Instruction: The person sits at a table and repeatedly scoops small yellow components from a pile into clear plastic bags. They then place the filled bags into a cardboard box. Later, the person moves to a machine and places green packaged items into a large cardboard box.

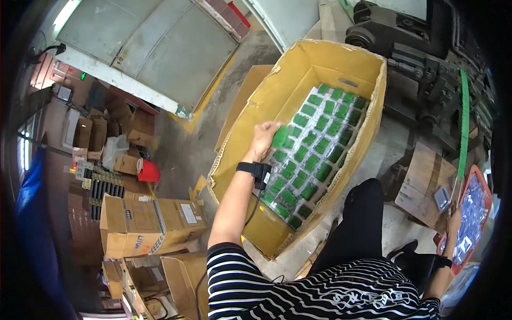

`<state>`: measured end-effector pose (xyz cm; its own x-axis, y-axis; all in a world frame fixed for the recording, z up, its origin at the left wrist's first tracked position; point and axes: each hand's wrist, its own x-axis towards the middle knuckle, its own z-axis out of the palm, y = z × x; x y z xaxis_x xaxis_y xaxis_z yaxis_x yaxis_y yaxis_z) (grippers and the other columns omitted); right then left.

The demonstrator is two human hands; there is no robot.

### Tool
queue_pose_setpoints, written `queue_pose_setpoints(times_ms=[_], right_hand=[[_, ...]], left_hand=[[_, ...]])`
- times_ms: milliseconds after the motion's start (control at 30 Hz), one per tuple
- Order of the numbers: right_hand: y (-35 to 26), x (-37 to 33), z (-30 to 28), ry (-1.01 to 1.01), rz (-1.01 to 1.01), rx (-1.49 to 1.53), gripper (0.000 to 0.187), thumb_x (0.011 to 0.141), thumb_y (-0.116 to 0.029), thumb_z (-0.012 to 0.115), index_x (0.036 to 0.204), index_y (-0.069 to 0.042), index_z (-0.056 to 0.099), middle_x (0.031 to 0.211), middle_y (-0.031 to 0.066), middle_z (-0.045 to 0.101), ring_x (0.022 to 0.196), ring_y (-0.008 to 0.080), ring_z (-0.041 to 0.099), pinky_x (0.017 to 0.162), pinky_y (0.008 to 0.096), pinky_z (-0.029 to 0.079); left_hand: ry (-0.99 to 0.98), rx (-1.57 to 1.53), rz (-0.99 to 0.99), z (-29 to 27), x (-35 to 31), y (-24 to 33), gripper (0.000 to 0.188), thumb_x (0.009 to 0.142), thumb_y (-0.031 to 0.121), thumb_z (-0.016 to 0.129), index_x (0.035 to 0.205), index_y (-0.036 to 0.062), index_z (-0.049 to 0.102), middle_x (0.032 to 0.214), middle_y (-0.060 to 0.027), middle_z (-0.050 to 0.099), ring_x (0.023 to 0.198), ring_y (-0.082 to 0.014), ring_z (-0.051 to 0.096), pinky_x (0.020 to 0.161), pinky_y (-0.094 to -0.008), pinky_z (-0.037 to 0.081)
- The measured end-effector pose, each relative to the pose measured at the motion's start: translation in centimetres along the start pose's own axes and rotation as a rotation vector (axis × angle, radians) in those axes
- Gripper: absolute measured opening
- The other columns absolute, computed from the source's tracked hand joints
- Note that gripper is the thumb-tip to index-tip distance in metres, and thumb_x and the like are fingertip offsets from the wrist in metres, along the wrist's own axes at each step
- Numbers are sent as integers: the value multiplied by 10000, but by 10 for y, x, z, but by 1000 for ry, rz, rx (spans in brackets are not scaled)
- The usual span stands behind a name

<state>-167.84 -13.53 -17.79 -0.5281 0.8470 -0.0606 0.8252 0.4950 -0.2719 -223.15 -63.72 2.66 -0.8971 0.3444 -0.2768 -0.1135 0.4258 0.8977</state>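
Note:
My left hand (261,141) reaches into a large cardboard box (242,125) and pinches a flat green piece (280,137) at its left side. Rows of small green blocks (300,154) in clear plastic packaging cover the box's bottom. At the far right, my right hand (453,220) is closed beside an orange-red basket (488,198) of clear plastic packs (470,216). Just above this hand hangs the lower end of a long green strip (464,122), with thin metallic lines between them. What the right hand grips is too small to tell.
Dark machinery (410,58) stands at the upper right, above a brown cardboard piece (421,178). Taped cartons (133,218) are stacked at the left, below a red bucket (148,170). A metal cabinet (154,45) rises at the upper left. My leg (354,224) borders the box.

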Motion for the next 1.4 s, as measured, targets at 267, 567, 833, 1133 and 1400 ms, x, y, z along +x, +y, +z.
queue_pose_setpoints(times_ms=[267, 567, 833, 1133, 1400], right_hand=[[31, 16, 21, 2, 49, -124, 332, 891, -279, 519, 1144, -65, 546, 822, 260, 613, 770, 446, 588, 637, 501, 442], [17, 9, 20, 85, 54, -72, 331, 864, -158, 506, 1183, -75, 536, 807, 272, 600, 750, 445, 591, 634, 487, 445], [-29, 2, 10, 53, -44, -11, 385, 894, -242, 497, 1257, -115, 502, 888, 295, 595, 809, 462, 582, 695, 524, 452], [-43, -16, 3, 45, 63, -153, 206, 824, -146, 553, 927, -25, 684, 765, 213, 643, 675, 375, 632, 601, 463, 501], [-78, -6, 1, 172, -348, -198, 193, 710, -67, 575, 882, 13, 609, 1042, 208, 552, 941, 313, 580, 701, 409, 511]], left_hand=[[61, 406, -175, -50, 49, -203, 192, 800, 51, 549, 926, -20, 674, 775, -185, 658, 701, -269, 651, 672, -370, 495], [132, 858, -141, -23, 25, -139, 245, 763, 78, 509, 928, -18, 664, 946, -300, 607, 951, -397, 609, 799, -430, 479], [-96, 467, -301, -55, 24, -108, 307, 853, 192, 561, 1080, -7, 617, 968, -143, 666, 831, -263, 637, 708, -377, 495], [-59, -15, 492, 91, -119, 158, 274, 913, 141, 531, 1110, -42, 581, 1003, -113, 655, 910, -175, 622, 813, -288, 470], [-1358, 10, -1, 258, -235, 80, 344, 932, 44, 456, 1263, -49, 464, 1188, -158, 579, 1106, -231, 567, 933, -307, 437]])
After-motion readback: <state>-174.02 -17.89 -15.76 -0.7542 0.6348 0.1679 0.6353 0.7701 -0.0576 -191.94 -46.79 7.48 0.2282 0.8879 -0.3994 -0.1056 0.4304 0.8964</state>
